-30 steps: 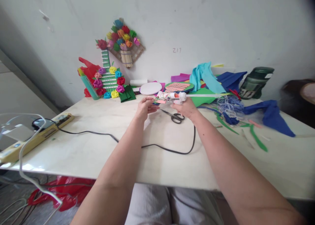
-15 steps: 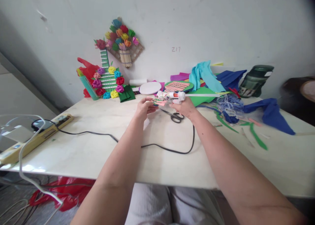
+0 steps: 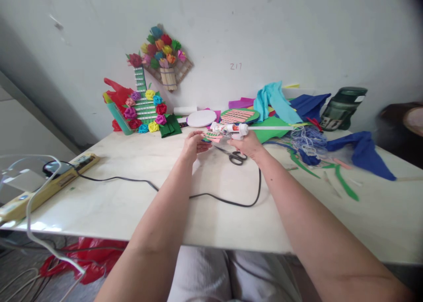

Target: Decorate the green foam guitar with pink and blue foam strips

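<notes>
My right hand (image 3: pixel 247 144) is closed round a white hot glue gun (image 3: pixel 236 129), with a long pale glue stick (image 3: pixel 272 128) sticking out of its back to the right. The gun's front end points left, toward my left hand (image 3: pixel 194 143). In that hand is a small green and pink striped craft piece (image 3: pixel 213 137), pinched by its left side. The nozzle is at or just above this piece; whether they touch I cannot tell. Below the gun, black-handled scissors (image 3: pixel 236 158) lie on the table.
A black cord (image 3: pixel 228 200) loops across the white table (image 3: pixel 125 209) to a yellow power strip (image 3: pixel 49 185). Paper-flower crafts (image 3: pixel 147 110) stand at the wall. A white oval disc (image 3: pixel 201 118), blue crepe paper (image 3: pixel 358 150), scraps and a dark green bottle (image 3: pixel 343 108) lie or stand further right.
My left hand has shifted very slightly left, with its lower fingers straighter beneath the craft piece. The glue gun stays almost still.
</notes>
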### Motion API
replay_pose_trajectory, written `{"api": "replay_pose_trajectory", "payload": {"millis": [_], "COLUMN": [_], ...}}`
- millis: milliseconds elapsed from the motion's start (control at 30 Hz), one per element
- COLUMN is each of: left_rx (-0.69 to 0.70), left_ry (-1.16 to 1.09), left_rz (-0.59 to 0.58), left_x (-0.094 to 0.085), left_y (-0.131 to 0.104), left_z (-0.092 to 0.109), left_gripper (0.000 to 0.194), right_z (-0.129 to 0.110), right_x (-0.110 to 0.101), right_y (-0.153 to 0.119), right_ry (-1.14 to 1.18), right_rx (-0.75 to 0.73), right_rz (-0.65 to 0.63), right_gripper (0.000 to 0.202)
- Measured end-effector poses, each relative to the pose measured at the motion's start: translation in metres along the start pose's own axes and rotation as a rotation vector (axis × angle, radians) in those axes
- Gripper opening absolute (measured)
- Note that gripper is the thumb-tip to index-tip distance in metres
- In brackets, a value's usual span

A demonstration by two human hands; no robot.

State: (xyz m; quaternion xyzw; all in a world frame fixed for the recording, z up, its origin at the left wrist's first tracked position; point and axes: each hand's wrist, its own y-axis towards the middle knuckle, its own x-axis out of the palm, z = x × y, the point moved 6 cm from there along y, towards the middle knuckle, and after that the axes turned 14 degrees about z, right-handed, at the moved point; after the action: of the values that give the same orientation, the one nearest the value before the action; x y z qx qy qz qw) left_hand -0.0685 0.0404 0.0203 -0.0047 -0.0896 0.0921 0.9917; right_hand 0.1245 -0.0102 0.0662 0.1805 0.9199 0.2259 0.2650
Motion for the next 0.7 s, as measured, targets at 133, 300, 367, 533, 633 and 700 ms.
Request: {"api": "replay_pose_trajectory", "payload": {"millis": [133, 300, 367, 533, 633, 700], "left_rx": [-0.017, -0.060, -0.076, -0.125, -0.210, -0.247], "left_ry": [0.011, 0.008, 0.001, -0.077, -0.151, -0.203], "left_rz": [0.002, 0.062, 0.098, 0.120, 0.134, 0.140], "left_x": [-0.001, -0.004, -0.006, -0.007, -0.010, -0.012], "left_y": [0.002, 0.002, 0.001, 0.002, 0.003, 0.004], "left_z": [-0.001, -0.003, -0.004, -0.007, -0.012, -0.015], "left_gripper": [0.044, 0.049, 0.047, 0.038, 0.035, 0.036], "right_z": [0.000, 0.000, 0.002, 0.001, 0.000, 0.001], "right_x": [-0.001, 0.002, 0.003, 0.008, 0.010, 0.008], "right_y": [-0.001, -0.001, -0.001, -0.002, -0.003, -0.003], "right_ry": [-0.024, -0.078, -0.119, -0.174, -0.194, -0.182], "right_rx": [0.008, -0.016, -0.014, -0.071, -0.087, -0.077], "right_rz": [-0.009, -0.032, -0.021, -0.014, -0.028, -0.023], "right_gripper": [0.017, 0.017, 0.017, 0.017, 0.016, 0.016]}}
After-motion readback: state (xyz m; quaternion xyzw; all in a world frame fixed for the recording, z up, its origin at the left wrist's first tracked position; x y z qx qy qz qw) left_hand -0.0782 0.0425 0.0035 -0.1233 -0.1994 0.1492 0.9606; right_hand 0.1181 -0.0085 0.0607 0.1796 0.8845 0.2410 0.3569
